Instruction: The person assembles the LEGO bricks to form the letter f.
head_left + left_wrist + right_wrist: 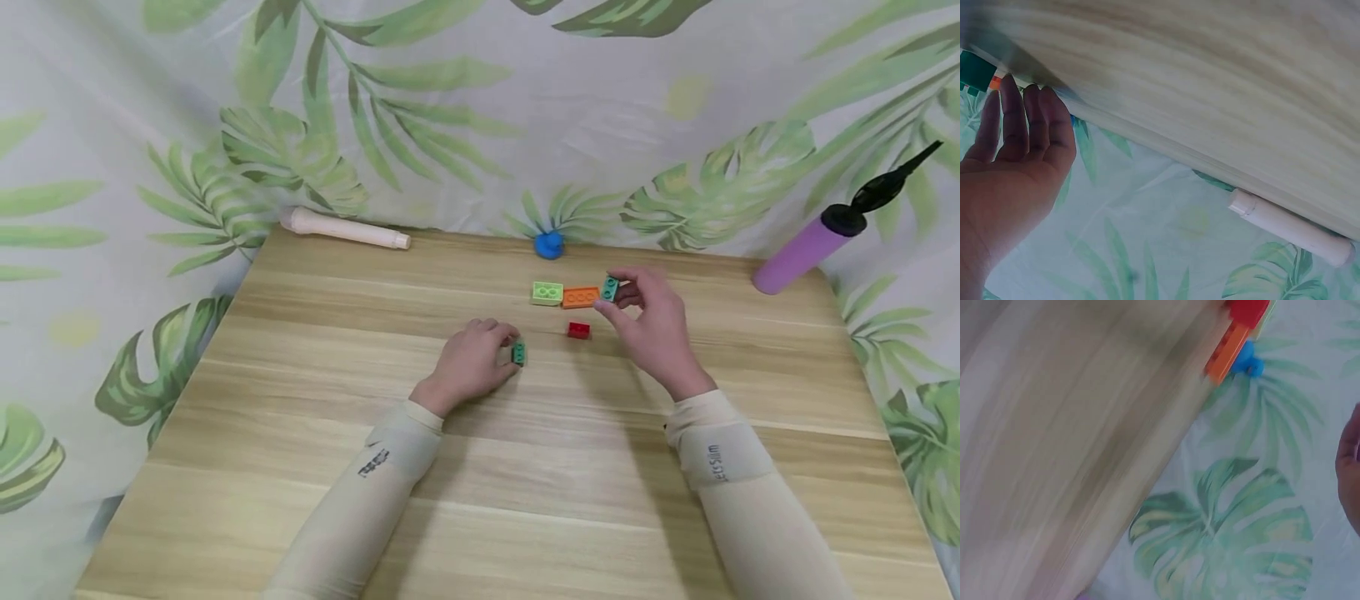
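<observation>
My left hand (471, 360) is low over the table, its thumb and fingers at the two ends of a small dark green toy brick (518, 352). In the left wrist view this green brick (975, 70) shows by the fingertips, studs up. Farther right, my right hand (654, 325) pinches a teal-green studded brick (610, 289) between thumb and index finger. Beside that brick lies an orange brick (581, 297), with a light green brick (547, 292) against its left end. A small red brick (578, 331) sits just in front of them.
Along the back edge stand a blue knob-like object (550, 244) and, at left, a pale pink tube (348, 230). A purple pump-like cylinder with a black top (806, 250) leans at the back right. A leaf-print cloth (570, 108) hangs behind the wooden table (300, 433).
</observation>
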Demonstrator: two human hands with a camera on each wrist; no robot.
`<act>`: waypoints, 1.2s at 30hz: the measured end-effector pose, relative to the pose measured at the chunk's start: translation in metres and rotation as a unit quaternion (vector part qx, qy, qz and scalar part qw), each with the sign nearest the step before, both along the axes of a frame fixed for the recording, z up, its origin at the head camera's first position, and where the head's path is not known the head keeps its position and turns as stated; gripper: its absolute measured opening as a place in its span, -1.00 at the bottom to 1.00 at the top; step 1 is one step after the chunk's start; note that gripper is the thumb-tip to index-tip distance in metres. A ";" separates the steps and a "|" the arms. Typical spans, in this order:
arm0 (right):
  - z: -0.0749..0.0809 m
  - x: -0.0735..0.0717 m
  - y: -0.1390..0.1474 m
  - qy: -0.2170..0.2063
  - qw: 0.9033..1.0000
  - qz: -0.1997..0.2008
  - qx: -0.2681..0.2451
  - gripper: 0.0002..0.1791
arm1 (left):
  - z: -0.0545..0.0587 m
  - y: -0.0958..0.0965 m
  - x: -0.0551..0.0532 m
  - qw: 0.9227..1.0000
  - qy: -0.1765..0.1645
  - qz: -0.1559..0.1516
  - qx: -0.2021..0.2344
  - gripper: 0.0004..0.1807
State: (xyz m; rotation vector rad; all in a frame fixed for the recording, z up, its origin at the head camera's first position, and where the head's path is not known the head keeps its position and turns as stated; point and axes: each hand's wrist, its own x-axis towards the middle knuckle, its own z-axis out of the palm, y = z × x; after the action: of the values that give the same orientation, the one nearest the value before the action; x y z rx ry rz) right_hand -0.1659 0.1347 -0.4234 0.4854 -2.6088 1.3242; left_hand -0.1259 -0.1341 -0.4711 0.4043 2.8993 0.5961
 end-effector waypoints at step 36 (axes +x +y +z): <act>-0.040 0.005 -0.077 -0.112 0.964 0.176 0.164 -0.70 | 0.000 -0.004 -0.004 1.000 -0.004 -0.001 0.027 -0.58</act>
State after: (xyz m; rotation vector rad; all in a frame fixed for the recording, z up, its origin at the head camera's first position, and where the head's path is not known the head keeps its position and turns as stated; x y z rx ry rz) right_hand -0.1608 0.0576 -0.4634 0.9388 -3.0591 1.0859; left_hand -0.1302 -0.1382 -0.4713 0.4122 2.8804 0.6745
